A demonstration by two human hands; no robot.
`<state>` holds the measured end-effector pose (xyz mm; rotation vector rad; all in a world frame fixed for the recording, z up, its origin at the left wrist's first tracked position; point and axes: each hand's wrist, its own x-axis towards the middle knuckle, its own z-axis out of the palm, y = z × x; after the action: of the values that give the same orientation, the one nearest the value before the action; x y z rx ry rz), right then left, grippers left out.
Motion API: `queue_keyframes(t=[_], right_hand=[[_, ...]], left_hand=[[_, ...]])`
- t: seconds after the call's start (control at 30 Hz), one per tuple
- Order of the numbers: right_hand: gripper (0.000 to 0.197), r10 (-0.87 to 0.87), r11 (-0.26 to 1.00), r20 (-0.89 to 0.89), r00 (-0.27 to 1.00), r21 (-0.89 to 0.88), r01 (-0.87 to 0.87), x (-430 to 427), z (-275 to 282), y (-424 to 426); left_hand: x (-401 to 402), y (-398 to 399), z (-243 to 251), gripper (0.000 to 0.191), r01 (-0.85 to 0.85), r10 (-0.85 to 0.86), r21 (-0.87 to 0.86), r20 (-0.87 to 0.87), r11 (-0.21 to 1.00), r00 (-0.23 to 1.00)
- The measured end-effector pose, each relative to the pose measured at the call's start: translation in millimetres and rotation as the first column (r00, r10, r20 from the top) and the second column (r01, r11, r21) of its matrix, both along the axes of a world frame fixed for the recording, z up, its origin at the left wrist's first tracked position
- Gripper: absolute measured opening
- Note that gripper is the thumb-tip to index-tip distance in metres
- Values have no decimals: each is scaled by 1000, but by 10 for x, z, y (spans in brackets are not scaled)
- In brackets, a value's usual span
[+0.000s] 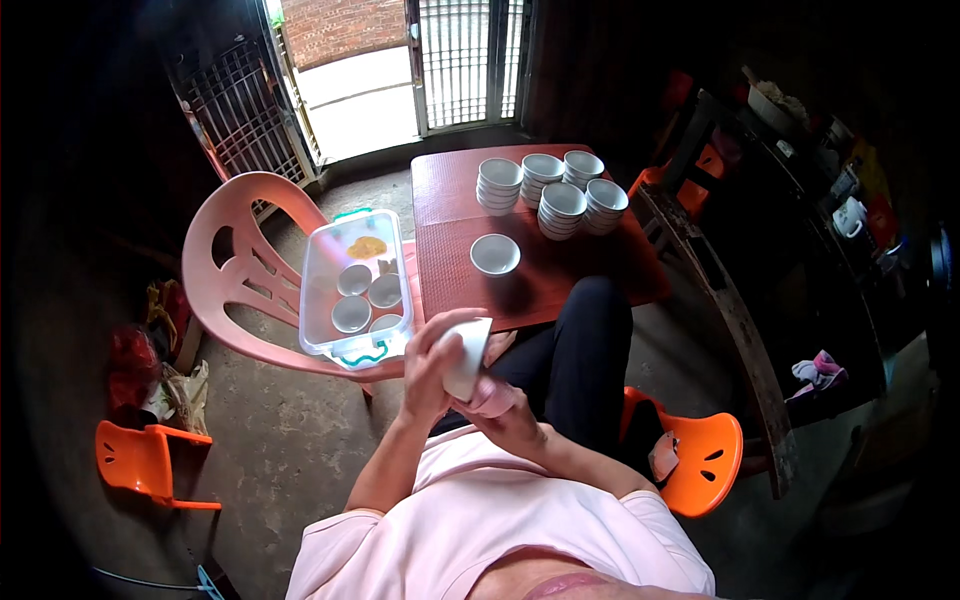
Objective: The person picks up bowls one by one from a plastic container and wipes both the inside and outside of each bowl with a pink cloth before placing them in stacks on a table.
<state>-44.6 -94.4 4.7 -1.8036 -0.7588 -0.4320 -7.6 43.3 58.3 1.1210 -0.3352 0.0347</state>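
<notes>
Tilted on its side above my lap is a white bowl [466, 358], with my left hand [430, 369] shut around its outside. My right hand [517, 424] grips a pink cloth [493, 397] against the bowl's opening side; its fingers are partly hidden. A single white bowl [495, 255] stands upright on the red table [450, 292] just ahead of my hands. Farther back on the table are several stacks of white bowls [562, 206]. To the left, a clear plastic box [319, 300] with green handles holds several bowls [352, 313] and a yellowish item [367, 247].
The box rests on a pink plastic chair [217, 315] beside the table. Orange plastic chairs stand at the left [127, 457] and right [701, 461]. A dark wooden frame edge [720, 300] runs along the right. A barred metal door [465, 67] lies beyond the table.
</notes>
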Motion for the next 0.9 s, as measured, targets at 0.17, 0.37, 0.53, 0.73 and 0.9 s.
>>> queue_keyframes(t=[0.17, 0.37, 0.53, 0.73, 0.9], right_hand=[[33, -42, 950, 377, 925, -272, 154, 207, -140, -116], [17, 308, 886, -579, 755, 464, -6, 4, 99, -59], [39, 73, 869, 323, 943, -484, 99, 302, 107, -16], [59, 59, 715, 365, 929, -665, 215, 499, -228, -177], [70, 458, 879, -562, 688, 169, -446, 195, -224, -126]], left_hand=[[59, 52, -25, 62, 209, -255, -173, -311, 962, 916], [72, -26, -165, 80, -123, 119, 17, 142, 992, 983], [112, 109, -54, 42, 3, -28, -103, -236, 995, 971], [231, 63, -251, 34, 2, -15, -35, -367, 999, 930], [195, 96, -246, 36, -12, -6, -57, -315, 998, 949]])
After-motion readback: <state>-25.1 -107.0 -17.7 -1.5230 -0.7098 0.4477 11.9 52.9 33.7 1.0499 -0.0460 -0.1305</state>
